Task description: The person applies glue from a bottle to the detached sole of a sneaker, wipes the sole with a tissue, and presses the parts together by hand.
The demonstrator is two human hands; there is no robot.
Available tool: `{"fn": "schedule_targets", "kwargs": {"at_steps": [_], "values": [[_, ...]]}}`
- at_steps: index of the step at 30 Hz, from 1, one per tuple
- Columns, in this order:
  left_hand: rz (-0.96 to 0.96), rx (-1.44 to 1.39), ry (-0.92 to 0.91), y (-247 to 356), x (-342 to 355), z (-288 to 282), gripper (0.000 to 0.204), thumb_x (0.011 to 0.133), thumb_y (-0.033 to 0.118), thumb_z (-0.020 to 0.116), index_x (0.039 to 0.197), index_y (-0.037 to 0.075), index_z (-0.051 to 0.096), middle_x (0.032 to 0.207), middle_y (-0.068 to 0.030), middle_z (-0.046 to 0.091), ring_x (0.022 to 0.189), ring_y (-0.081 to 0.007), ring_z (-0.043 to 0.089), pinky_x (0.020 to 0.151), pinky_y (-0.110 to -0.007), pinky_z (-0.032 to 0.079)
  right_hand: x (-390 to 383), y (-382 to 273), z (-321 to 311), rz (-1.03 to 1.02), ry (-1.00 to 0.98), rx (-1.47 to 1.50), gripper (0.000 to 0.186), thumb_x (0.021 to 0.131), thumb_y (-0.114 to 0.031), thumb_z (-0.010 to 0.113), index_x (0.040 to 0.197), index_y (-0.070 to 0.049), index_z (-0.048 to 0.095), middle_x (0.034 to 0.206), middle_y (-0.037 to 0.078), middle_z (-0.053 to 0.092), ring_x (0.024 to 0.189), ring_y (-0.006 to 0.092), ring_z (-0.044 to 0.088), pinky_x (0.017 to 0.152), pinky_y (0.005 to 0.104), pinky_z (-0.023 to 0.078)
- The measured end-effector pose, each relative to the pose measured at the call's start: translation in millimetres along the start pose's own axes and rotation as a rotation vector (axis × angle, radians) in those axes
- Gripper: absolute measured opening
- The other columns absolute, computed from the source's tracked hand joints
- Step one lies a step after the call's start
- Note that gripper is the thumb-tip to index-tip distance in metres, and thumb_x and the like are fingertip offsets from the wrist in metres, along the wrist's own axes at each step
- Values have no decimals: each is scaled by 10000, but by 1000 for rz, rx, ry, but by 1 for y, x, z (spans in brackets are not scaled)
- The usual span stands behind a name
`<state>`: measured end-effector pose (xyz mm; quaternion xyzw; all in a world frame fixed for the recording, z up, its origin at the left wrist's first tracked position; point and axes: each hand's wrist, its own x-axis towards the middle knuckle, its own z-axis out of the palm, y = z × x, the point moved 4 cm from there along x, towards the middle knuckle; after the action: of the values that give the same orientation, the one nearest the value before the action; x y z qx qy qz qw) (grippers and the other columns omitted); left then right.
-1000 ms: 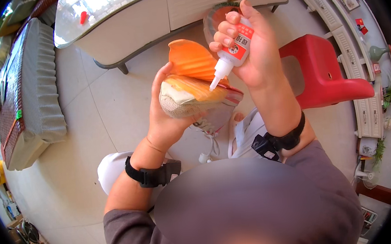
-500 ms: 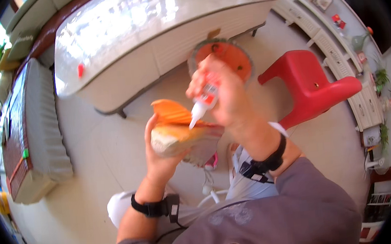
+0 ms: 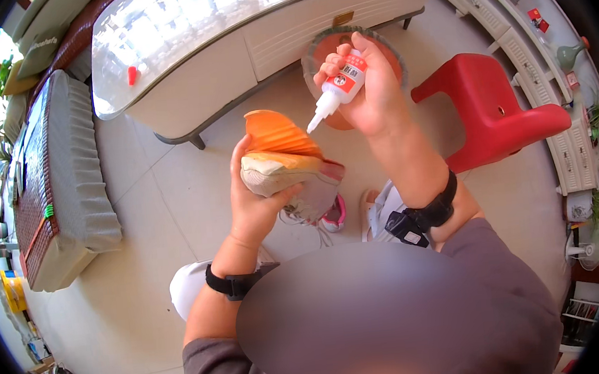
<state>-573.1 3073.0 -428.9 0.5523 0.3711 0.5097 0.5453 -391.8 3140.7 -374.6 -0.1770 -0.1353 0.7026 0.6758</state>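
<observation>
My left hand [image 3: 258, 198] grips a pale mesh sneaker [image 3: 293, 184] whose orange outsole [image 3: 273, 132] is partly peeled up from its toe end, exposing a yellowish layer. My right hand [image 3: 369, 88] is closed around a white squeeze bottle [image 3: 343, 78] with a red label. The bottle's narrow nozzle points down toward the lifted sole, just above its right part and apparently not touching it. Below the held shoe, a pink-trimmed shoe [image 3: 334, 214] shows near my feet.
A white glossy table [image 3: 179, 33] stands ahead, with a small red object [image 3: 132, 75] on it. Under its edge sits a round basin [image 3: 391, 58]. A red plastic seat [image 3: 486, 121] is on the right, a covered bench [image 3: 89, 220] on the left, and white drawers [image 3: 571, 156] line the far right.
The nozzle has lifted off the shoe's exposed yellow layer and is now higher, above the orange flap. My left hand still holds the shoe. The view has also shifted.
</observation>
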Motion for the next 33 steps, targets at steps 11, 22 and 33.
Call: {"fn": "schedule_targets", "kwargs": {"at_steps": [11,22,33], "values": [[-688,764,79,-134,-6,-70,892,506,163,772,1229,-22,284,1072,-177,501,977,-272,515,815,-343,438,-11,11,-32,144,216,145,257,872,-239,428,759,-8,421,816,178,510,889,318,521,792,443,437],[-646,316,-36,-124,24,5,729,738,312,652,1284,16,271,1299,-180,325,1206,-263,325,967,-349,291,-11,36,-87,202,332,-151,366,901,-390,343,916,-51,481,843,92,544,735,176,509,626,305,419],[-166,-390,107,-51,74,2,141,835,159,540,925,75,473,888,-68,567,777,-164,566,629,-276,471,-2,6,-84,338,115,-1225,442,834,-406,461,1099,-52,464,1016,96,485,855,205,482,698,348,440]]}}
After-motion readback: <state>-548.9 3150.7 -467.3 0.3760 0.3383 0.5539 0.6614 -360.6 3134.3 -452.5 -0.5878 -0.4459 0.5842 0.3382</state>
